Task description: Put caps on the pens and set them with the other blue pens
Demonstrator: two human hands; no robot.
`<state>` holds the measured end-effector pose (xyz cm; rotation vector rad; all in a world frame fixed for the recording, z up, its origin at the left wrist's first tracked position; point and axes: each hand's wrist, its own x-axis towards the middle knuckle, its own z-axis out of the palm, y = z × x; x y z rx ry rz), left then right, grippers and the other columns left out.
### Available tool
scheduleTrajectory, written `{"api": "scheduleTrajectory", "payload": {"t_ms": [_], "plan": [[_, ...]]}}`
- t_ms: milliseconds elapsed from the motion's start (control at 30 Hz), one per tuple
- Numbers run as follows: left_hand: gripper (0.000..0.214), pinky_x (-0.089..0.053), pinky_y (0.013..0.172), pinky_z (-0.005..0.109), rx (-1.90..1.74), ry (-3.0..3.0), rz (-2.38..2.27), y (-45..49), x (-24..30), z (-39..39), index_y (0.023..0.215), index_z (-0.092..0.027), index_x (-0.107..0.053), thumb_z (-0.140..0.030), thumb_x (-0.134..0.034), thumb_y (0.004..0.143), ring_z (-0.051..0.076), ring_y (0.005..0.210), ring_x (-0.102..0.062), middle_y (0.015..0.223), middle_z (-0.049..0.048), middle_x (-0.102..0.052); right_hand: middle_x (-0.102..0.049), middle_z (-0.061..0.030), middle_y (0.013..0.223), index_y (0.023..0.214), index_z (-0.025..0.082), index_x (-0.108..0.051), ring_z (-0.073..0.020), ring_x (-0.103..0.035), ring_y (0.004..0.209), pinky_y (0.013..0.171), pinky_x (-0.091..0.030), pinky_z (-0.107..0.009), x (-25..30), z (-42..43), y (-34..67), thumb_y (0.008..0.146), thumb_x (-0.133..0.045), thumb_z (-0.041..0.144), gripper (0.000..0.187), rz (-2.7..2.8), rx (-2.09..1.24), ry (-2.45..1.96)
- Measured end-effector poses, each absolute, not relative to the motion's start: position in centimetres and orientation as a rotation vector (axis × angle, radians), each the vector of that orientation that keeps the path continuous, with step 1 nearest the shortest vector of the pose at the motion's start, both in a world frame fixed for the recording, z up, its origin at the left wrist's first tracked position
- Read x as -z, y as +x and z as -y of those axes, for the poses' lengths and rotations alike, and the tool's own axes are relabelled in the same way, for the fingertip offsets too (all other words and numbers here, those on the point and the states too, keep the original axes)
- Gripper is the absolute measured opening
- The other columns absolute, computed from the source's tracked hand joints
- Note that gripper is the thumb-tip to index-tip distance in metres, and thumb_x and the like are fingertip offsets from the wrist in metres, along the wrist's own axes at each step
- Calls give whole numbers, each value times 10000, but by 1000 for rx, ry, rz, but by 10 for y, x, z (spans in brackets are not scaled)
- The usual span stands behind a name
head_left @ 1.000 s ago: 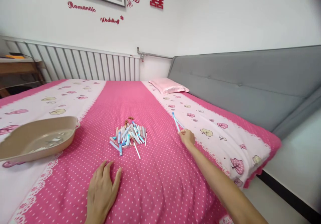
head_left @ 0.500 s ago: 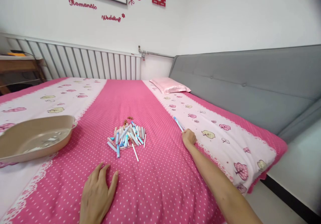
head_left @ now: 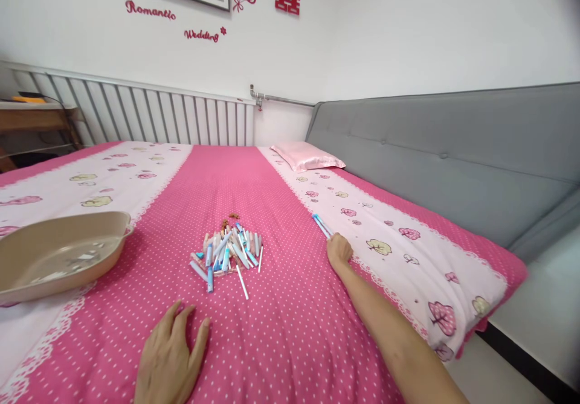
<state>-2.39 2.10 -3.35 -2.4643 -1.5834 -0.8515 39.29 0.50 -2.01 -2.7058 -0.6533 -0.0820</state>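
My left hand [head_left: 170, 355] lies palm down on the pink dotted bedspread [head_left: 290, 325], fingers spread, holding nothing. Over to the right, my right hand [head_left: 339, 250] is closed round the near end of a slim blue-and-white stick [head_left: 322, 225]. The stick points away from me over the bedspread; whether it is one piece or two side by side, I cannot tell. Between the hands sits a pile of slim pastel sticks [head_left: 226, 250] in blue, pink and white. A thin white stick [head_left: 243, 282] pokes out of its near side. Small brown pieces [head_left: 225, 223] lie at its far edge.
A beige oval basin [head_left: 104, 267] rests on the bed at the left. Farther back are a pink pillow [head_left: 308, 155], a grey padded headboard [head_left: 435, 126] along the right and a white radiator [head_left: 172, 114]. A wooden table [head_left: 38, 117] stands at the far left.
The view has shifted slightly. My left hand appears a little lower and farther left; my right hand keeps its hold on the stick, which shows at a slightly different angle.
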Motion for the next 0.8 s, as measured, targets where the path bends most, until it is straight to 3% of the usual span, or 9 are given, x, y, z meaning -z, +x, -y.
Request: {"api": "scheduleTrajectory", "payload": {"t_ms": [600,800], "plan": [[611,-396,1019,455,832,-2469,1595,-22,31,-20,1085,-95,-598,-543,-247,863,299,1143,-535,1214,174,-568,-641,-60,1021,1070,140,-593,-174,-623,904,793,-512,-370,25,-7,393,920,-511,315,244,659,168,-2663],[570,-397,1020,463,841,-2476,1595,-23,30,-19,1079,-97,-601,-512,-273,868,305,1146,-535,1207,179,-571,-656,-94,1016,1045,148,-598,-199,-640,931,757,-484,-316,27,-6,391,919,-485,275,211,660,205,-2634]]}}
